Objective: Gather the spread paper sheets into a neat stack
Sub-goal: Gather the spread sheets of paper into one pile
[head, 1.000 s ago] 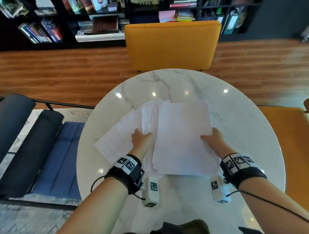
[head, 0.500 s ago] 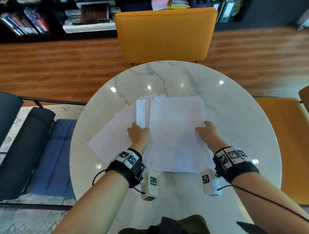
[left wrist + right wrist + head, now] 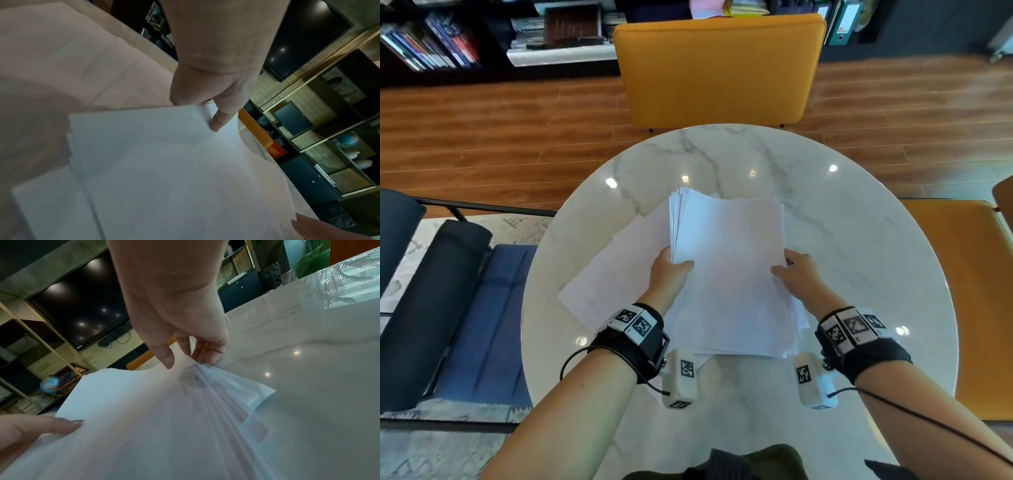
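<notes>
On table [image 3: 859, 240], both hands pinch stack [image 3: 729, 274] edges.

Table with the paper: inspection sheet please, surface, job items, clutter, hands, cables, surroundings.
Surface: round marble table, glossy with light glare.
Job's things: gathered stack held at both side edges, edges uneven; loose sheets fanned flat to its left.
Clutter: nothing seen.
Grippers: left hand grips the stack's left edge, thumb on top; right hand pinches the right edge.
Cables: black cable along the right forearm; black loop at the left wristband.
Surroundings: yellow chairs, bookshelves, wood floor, blue seat.
</notes>
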### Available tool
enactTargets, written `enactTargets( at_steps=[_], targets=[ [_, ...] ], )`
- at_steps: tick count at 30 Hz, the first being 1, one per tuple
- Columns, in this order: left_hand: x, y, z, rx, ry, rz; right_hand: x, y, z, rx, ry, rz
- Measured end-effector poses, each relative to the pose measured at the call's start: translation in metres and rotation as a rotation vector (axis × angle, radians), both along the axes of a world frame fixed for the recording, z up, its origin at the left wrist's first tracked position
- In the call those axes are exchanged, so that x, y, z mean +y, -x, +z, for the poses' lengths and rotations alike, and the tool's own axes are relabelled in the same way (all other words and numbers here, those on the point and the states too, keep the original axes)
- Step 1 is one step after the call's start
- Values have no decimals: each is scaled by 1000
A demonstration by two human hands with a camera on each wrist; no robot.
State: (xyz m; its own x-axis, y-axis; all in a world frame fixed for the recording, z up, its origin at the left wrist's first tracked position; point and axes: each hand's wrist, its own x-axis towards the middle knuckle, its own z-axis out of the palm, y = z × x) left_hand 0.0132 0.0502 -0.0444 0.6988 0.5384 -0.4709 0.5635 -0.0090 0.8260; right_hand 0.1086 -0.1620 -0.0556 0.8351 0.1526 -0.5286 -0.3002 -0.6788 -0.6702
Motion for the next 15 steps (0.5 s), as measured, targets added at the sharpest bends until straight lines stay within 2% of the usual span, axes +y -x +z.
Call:
enactTargets(
  at_steps=[3, 6, 11, 15],
  targets=[
    [0, 1, 4, -58, -43, -97, -5, -3, -12, -24, 44, 11],
    [-5, 2, 11, -141, -54, -84, -6, 1, -4, -21, 24, -13],
    [-11, 9, 22, -249, 4, -35, -14, -2, 6, -42, -126, -162],
    [-12, 13, 26, -252, 61, -14, -23, -4, 18, 6, -277, -126]
  ],
)
